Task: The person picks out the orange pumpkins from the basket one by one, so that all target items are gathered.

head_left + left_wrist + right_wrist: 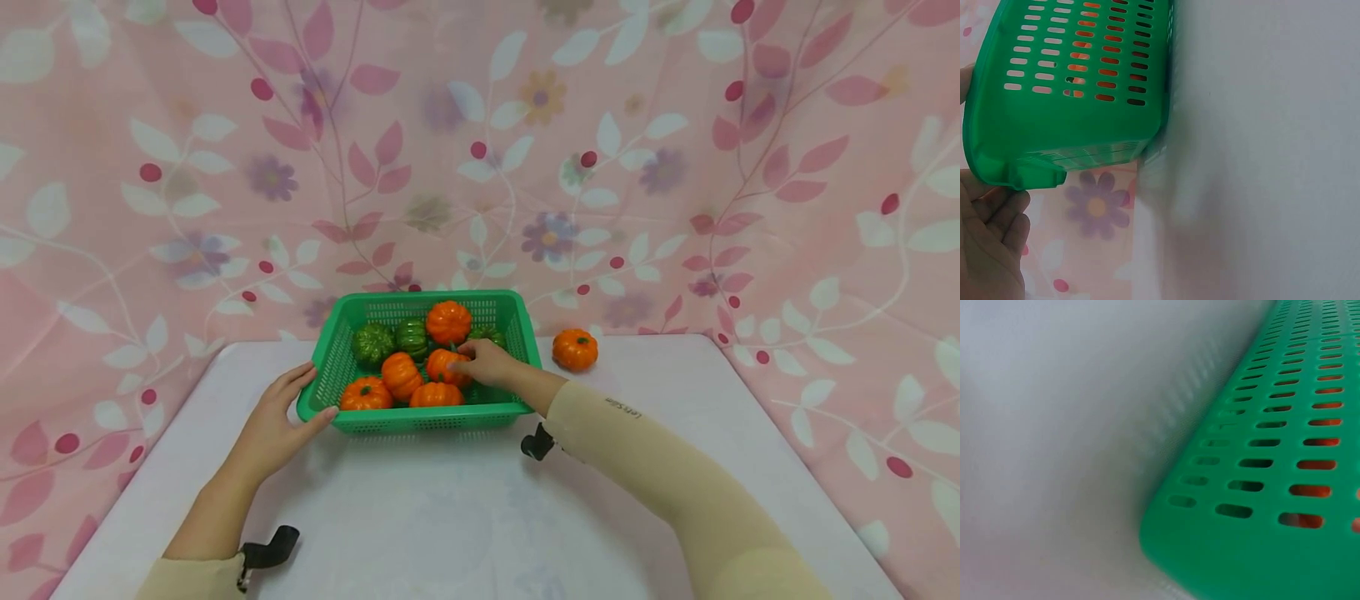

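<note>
A green plastic basket (pixel 427 422) with slotted walls stands on the table, several small orange and green pumpkins inside. My left hand (pixel 270 429) holds its front left corner, the thumb at the front rim and the fingers along the left rim. In the left wrist view, the fingertips of that hand (pixel 997 231) lie against the lip of the basket (pixel 1085 125). Reaching in over the right side, my right hand (pixel 489 365) pinches an orange pumpkin (pixel 444 367) among the others. The right wrist view shows only the slotted wall of the basket (pixel 1260 550); the hand is hidden there.
One orange pumpkin (pixel 575 350) sits on the table to the right of the basket. Around it in the basket are a round green pumpkin (pixel 372 343) and another orange pumpkin (pixel 448 322). A white cloth (pixel 427 525) covers the table, and a floral curtain (pixel 480 167) hangs behind.
</note>
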The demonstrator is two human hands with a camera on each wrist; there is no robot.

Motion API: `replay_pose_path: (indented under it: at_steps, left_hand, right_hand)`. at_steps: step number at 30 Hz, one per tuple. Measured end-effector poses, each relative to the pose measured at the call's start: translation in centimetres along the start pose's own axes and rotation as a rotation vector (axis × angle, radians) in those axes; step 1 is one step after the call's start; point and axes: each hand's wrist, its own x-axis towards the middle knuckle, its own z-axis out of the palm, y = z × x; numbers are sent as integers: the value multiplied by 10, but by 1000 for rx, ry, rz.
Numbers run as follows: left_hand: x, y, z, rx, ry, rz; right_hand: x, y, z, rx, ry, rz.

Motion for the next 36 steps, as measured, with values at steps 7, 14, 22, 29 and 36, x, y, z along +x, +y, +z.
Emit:
replay_pose_path:
  at_steps: [7, 14, 22, 29, 36]
  left_hand:
    - [0, 0, 0, -3, 2, -1]
    - [-1, -1, 0, -4, 9, 1]
    - [-1, 0, 1, -2, 15, 2]
    - [-1, 1, 0, -5, 9, -6]
    - [-1, 2, -1, -6, 8, -7]
  right_hand:
    - [-8, -2, -7, 49, 35, -11]
    - [-25, -6, -24, 34, 79, -35]
    - [-58, -16, -52, 3, 111, -59]
    - [-90, -14, -75, -7, 170, -146]
    - [-122, 4, -100, 29, 277, -158]
